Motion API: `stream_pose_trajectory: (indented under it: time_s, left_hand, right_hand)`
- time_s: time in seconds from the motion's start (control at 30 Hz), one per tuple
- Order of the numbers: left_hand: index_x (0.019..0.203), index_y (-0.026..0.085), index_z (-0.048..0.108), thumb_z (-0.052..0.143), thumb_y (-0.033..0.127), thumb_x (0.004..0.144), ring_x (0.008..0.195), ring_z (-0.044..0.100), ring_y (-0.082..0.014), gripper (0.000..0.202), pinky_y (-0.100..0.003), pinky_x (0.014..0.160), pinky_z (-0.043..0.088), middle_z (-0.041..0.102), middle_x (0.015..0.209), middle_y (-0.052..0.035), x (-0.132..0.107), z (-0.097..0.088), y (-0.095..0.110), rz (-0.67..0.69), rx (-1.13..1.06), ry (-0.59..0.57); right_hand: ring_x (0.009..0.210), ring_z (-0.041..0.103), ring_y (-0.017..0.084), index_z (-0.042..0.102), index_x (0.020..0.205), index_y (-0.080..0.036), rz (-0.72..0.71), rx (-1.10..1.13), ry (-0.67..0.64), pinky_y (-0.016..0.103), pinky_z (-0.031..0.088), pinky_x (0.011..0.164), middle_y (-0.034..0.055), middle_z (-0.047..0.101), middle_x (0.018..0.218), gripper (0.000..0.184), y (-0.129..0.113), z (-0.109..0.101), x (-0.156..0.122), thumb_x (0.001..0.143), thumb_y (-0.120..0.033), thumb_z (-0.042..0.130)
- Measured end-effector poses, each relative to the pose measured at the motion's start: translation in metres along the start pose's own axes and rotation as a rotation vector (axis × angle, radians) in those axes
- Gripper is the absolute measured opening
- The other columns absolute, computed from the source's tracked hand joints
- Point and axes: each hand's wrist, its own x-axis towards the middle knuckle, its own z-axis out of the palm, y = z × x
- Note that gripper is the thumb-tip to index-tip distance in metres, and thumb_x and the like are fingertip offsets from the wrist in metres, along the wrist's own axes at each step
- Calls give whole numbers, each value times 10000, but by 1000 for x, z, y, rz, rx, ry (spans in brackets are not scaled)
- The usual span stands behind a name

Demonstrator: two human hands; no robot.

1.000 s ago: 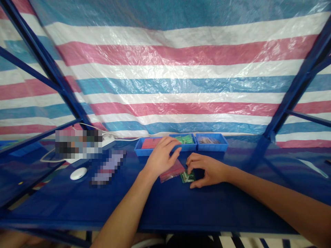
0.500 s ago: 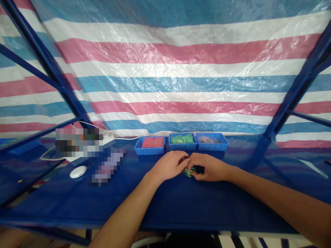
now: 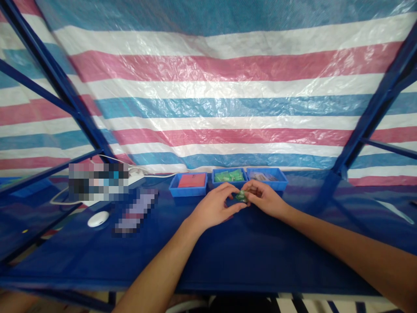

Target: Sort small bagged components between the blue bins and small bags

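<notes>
A small shiny green packet [image 3: 241, 196] is between my two hands, just above the blue tabletop and in front of the blue trays. My right hand [image 3: 265, 199] pinches its right side with thumb and fingers. From the other side my left hand [image 3: 216, 204] grips it, with the index finger at the top and the thumb below. Fingertips cover part of the packet, so its full shape is hidden. Behind my hands, the middle tray [image 3: 230, 183] contains several green packets [image 3: 230, 175].
A left tray [image 3: 188, 191] holds red-pink flat pieces [image 3: 192, 180]; a right tray [image 3: 276, 186] holds clear packets [image 3: 263, 176]. Further left lie a white round object [image 3: 98, 219], a blurred-out long item [image 3: 135, 212] and cables [image 3: 159, 175]. A clear strip [image 3: 395, 211] lies at right.
The green packet has risen slightly and turned in my fingers. My right hand has shifted up and now pinches its side; my left thumb has stretched out underneath.
</notes>
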Motion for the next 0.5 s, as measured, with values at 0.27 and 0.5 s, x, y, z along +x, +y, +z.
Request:
stream_pose_trajectory:
  time_s: [0.27, 0.5]
  left_hand:
    - [1054, 191, 716, 634, 358, 970, 851, 715, -192, 205, -299, 786, 545, 764, 940, -55, 4, 7, -11, -111, -201, 67]
    - [1062, 181, 690, 677, 364, 943, 846, 724, -187, 218, -295, 776, 556, 764, 940, -60, 3, 14, -17, -162, -349, 79]
  right_hand:
    - [651, 642, 138, 677, 1005, -196, 80, 218, -16, 300, 556, 661, -7, 704, 801, 414, 0, 6, -1, 765, -475, 867]
    - [752, 688, 172, 674, 1004, -199, 131, 264, -51, 333, 582, 725, 14, 740, 860, 427, 9, 4, 0, 726, -436, 896]
